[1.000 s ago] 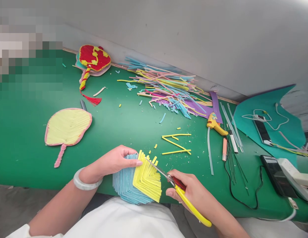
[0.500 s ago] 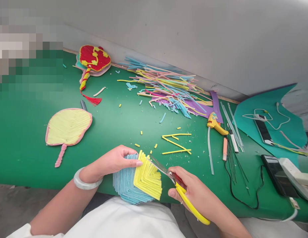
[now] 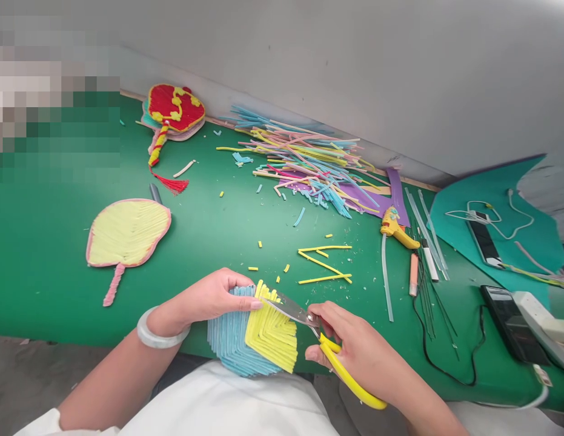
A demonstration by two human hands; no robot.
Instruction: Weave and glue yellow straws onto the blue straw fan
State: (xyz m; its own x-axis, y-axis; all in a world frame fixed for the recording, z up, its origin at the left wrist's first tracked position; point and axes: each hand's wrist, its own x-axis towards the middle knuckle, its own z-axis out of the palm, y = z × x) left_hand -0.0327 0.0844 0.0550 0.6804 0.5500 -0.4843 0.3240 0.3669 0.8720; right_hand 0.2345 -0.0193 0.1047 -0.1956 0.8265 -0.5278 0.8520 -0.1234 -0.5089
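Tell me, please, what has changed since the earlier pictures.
Two more yellow offcuts lie on the table beyond the blue-and-yellow panel, and its yellow strips look shorter at the edge by the scissors. Nothing was let go: the left hand still holds the panel, the right hand the scissors. The pale yellow fan and glue gun stayed in place.

A craft workshop; glue gun (image 3: 392, 226), heaped coloured strips (image 3: 309, 149), green worktable (image 3: 209, 227).

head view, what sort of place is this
Probably a craft workspace, though whether at home or in a workshop isn't clear: scissors, a glue gun and a heap of coloured strips at one table.
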